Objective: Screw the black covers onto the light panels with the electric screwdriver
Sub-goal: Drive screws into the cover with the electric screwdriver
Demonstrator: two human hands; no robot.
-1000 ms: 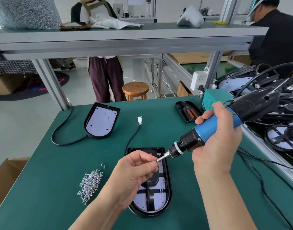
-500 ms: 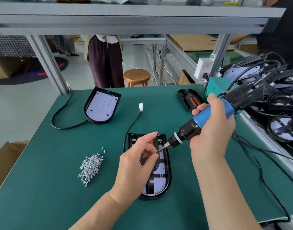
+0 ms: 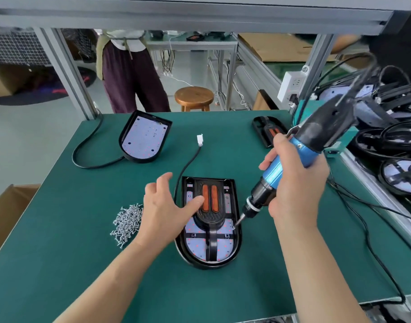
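Low in the middle of the frame lies the light panel (image 3: 223,249), a rounded black shell holding a white board dotted red. The black cover (image 3: 209,215) with two orange strips sits in it. My left hand (image 3: 162,210) is spread wide, thumb on the cover. My right hand (image 3: 297,190) grips the blue screwdriver (image 3: 283,169), its bit at the cover's right edge. To the left is a loose heap of silver screws (image 3: 127,220), and in the upper left a second panel (image 3: 144,138).
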